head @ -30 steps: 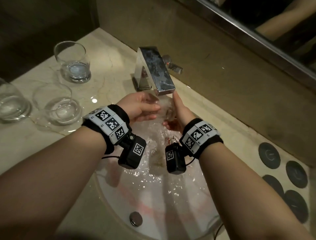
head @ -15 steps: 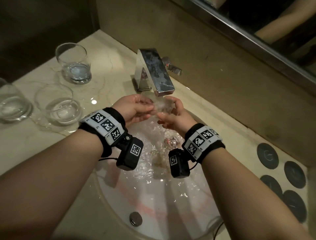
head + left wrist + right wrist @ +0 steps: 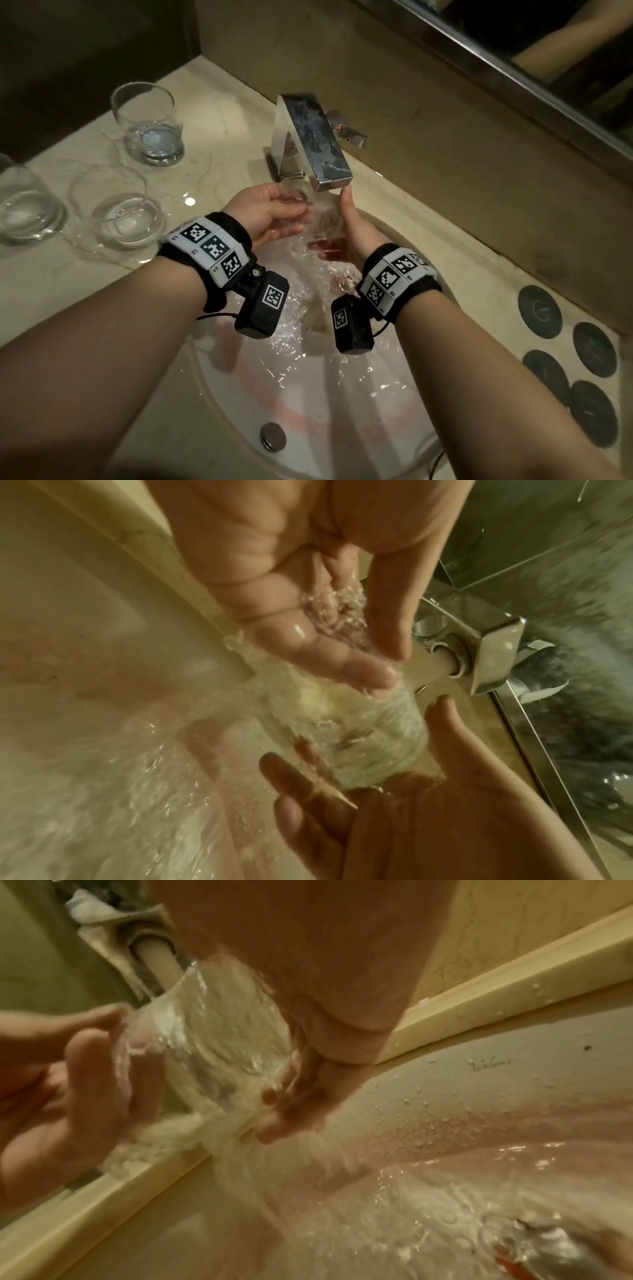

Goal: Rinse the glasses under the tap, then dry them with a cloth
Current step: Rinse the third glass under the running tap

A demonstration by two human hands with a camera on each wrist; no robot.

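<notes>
Rinsing one clear glass tumbler [image 3: 323, 219] directly under the square chrome tap [image 3: 313, 140], over the white basin [image 3: 342, 411]. Running hard over the glass, spilling down past both palms and splashing into the bowl. Being cradled between two hands rather than clenched: left hand [image 3: 270, 214] cupping the near side, its fingers [image 3: 342, 664] lying nearly straight along the wall of the tumbler with the thumb over the top; right hand [image 3: 346, 236] supporting from the other side, palm up, fingers [image 3: 301, 791] loosely spread under the base and the thumb rising along the far wall. Hard to tell exactly how tightly either hand is closing, with water blurring the outline in both wrist views.

Handling-wise, likely rigid, thin-walled, breakable and just now very slippery; light enough for one hand, yet better held around the body with thumb opposing fingers, or with one palm under the thicker base, and kept away from the metal spout edge just above it and the hard basin rim.

Waiting on the wet marble counter [image 3: 219, 113] to the left: three more tumblers [image 3: 147, 123], [image 3: 116, 205], [image 3: 24, 202], standing upright, each with some water at the bottom. Four dark round coasters [image 3: 539, 311] lying to the right. No cloth visible anywhere, so drying not yet begun.
</notes>
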